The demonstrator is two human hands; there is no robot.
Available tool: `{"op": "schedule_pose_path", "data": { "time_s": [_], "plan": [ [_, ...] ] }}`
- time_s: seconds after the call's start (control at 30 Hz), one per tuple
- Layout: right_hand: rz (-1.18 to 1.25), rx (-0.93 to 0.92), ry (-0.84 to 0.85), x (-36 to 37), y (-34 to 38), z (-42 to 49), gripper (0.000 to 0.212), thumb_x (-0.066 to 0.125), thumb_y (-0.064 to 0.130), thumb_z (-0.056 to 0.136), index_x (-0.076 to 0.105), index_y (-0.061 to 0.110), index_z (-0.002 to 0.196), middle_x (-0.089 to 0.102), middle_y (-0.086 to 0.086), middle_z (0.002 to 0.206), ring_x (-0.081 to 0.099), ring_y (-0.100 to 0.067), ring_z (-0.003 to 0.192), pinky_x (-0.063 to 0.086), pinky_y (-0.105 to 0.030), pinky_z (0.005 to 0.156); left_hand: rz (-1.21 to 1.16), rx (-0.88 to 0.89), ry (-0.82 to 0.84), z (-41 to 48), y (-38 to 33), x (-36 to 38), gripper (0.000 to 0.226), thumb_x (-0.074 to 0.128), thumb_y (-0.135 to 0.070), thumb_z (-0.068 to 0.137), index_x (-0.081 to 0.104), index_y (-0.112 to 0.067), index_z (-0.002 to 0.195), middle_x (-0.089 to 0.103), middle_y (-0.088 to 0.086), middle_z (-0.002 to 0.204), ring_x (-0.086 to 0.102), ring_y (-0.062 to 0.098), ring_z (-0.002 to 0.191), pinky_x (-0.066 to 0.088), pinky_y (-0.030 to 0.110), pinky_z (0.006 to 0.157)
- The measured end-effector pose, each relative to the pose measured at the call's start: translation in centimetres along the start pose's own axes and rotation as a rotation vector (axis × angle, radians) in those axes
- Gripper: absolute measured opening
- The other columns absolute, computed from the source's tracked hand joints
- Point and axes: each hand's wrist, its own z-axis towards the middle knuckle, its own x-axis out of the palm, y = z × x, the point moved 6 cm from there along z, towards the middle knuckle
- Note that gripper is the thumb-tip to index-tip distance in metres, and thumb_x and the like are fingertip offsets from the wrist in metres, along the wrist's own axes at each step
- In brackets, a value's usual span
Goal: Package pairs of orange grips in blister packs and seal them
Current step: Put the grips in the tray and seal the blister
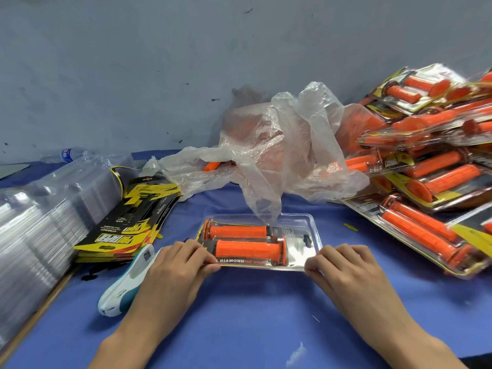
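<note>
A clear blister pack [306,222] lies flat on the blue table [253,310] in front of me, with two orange grips [247,249] side by side inside over a printed card. My left hand [175,267] pinches the pack's near left corner. My right hand [343,265] pinches its near right corner. Both hands have curled fingers over the pack's front edge.
A white and teal stapler [122,286] lies just left of my left hand. Printed cards [127,230] and empty clear blisters [40,230] are stacked at the left. A plastic bag of loose grips [269,145] sits behind; finished packs [426,161] pile at the right.
</note>
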Motion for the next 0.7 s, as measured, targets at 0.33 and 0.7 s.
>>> {"op": "schedule_pose_path", "data": {
  "time_s": [0.33, 0.7],
  "plan": [
    [0.001, 0.009, 0.041, 0.2, -1.2, 0.2, 0.008, 0.057, 0.029, 0.091, 0.063, 0.028, 0.085, 0.057, 0.008, 0.083, 0.057, -0.023, 0.072, 0.042, -0.036, 0.074, -0.057, -0.016, 0.059, -0.1, 0.2, 0.4, 0.026, 0.044, -0.033, 0.093, 0.067, -0.023, 0.095, 0.061, -0.008, 0.099, 0.060, 0.018, 0.089, 0.051, 0.033, 0.070],
    [0.121, -0.102, 0.083, 1.2, 5.2, 2.2, 0.022, 0.054, 0.010, 0.081, 0.063, 0.027, 0.092, 0.055, 0.006, 0.086, 0.052, -0.022, 0.074, 0.038, -0.034, 0.069, -0.079, 0.212, -0.073, -0.2, -4.8, -0.4, 0.023, 0.055, -0.028, 0.097, 0.071, -0.018, 0.085, 0.059, -0.004, 0.080, 0.057, 0.019, 0.070, 0.050, 0.030, 0.059]
  ]
}}
